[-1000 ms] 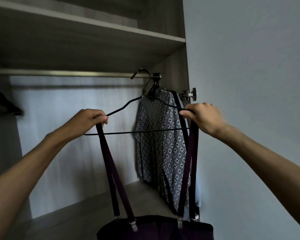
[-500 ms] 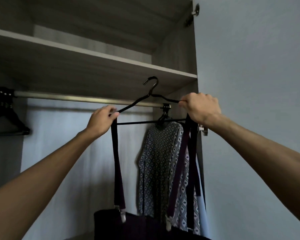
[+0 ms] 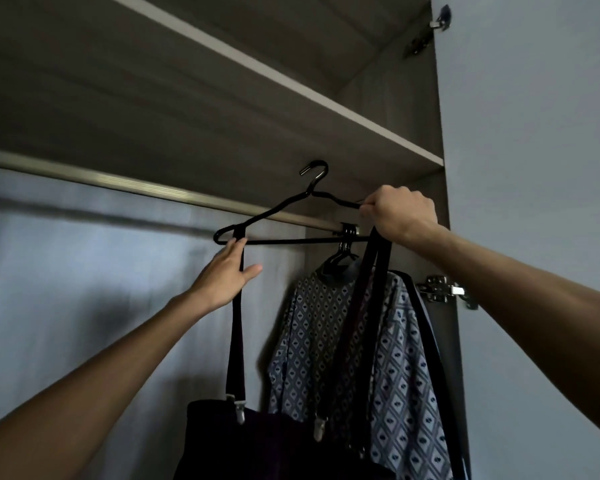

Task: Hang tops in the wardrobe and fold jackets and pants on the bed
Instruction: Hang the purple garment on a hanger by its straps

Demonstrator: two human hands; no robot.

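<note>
An open wardrobe (image 3: 84,306) of grey wood grain with a pale back panel fills the left and centre of the frame. Its plain pale grey door (image 3: 534,133) takes up the right side. A long wooden shelf (image 3: 291,88) with a light front edge is seen from below, running from the upper left down to the centre right. Beneath it, a brushed metal rail (image 3: 136,185) crosses from the left edge to the centre.

At the bottom centre, a dark garment (image 3: 257,445), nearly black, with long narrow straps, is suspended from a thin black hanger (image 3: 291,202) held up in the centre of the frame. The hanger's hook stands higher in the frame than the rail and is not resting on it. Behind, at the centre right, a grey top (image 3: 395,358) printed with small diamond shapes hangs from the right end of the rail.

The right hand (image 3: 400,213), centre right, is closed in a fist round the hanger's right shoulder and the strap there. The left hand (image 3: 227,275), just left of centre, is held flat with straight fingers, its fingertips touching the hanger's lower bar beside the left strap (image 3: 236,341).

A silver metal hinge (image 3: 442,291) is fixed on the door edge at the centre right. Small silver clips (image 3: 239,410) join the straps to the garment.
</note>
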